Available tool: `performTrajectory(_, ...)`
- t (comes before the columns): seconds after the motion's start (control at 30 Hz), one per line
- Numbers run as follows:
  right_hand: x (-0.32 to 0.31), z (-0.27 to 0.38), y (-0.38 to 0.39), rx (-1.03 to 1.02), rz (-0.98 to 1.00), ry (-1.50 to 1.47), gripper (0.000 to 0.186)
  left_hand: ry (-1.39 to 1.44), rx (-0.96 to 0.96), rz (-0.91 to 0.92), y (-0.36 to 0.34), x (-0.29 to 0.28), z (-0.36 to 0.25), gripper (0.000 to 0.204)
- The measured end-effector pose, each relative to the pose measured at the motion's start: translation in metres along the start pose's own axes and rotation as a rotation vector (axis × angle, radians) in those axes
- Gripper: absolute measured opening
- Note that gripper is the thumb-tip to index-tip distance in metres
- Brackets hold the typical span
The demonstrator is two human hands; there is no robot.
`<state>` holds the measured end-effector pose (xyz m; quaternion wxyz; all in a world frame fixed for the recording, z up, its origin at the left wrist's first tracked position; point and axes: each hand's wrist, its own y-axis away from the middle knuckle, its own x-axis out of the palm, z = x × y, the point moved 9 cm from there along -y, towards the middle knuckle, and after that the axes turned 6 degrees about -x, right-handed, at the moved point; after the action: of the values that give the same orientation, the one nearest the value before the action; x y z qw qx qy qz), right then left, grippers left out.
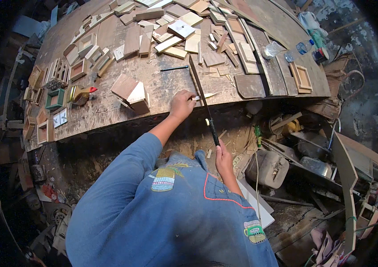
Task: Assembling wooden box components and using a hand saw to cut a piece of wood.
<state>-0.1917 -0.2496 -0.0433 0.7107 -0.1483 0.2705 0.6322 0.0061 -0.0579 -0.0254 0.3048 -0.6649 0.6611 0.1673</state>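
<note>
- Blue shirt [175, 218]: seen nearest, worn by the person.
- Black-handled blade [205, 106]: clenched by its handle in the right hand [224, 161], extended over the bench [104, 100] edge.
- Pale wood strip [212, 94]: grasped by the left hand [182, 104] at that edge, crossed by the blade; contact could not be told.
- Wood offcuts [171, 40]: scattered beyond.

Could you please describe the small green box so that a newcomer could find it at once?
Start at the large wooden workbench and go to its left end, where small wooden boxes cluster. Just left of the paintbrush sits an open box. Its green colour sets it apart from the brown and tan boxes nearby.
</note>
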Motion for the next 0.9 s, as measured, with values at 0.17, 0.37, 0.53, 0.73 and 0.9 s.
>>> performTrajectory(0.17, 0.002, -0.001, 0.000, -0.053, -0.046, -0.009, 0.037, -0.130, 0.075, -0.065, -0.008, 0.008, -0.015, 0.018)
performTrajectory(0.37, 0.000, -0.002, 0.000, 0.083, 0.032, -0.018, 0.040, -0.162, 0.087, -0.013, -0.011, 0.015, -0.012, 0.016)
performTrajectory(0.53, 0.003, -0.003, 0.003, -0.092, -0.140, -0.054, 0.036, -0.047, 0.234, -0.029, -0.010, 0.013, -0.019, 0.012)
performTrajectory(0.73, 0.019, -0.011, -0.020, 0.039, -0.106, -0.089, 0.035, -0.049, 0.236, 0.004, -0.011, 0.018, -0.022, 0.013)
performTrajectory(0.9, 0.012, -0.004, -0.007, -0.008, -0.132, -0.104, 0.035, -0.083, 0.208, -0.045, -0.014, 0.014, -0.017, 0.013)
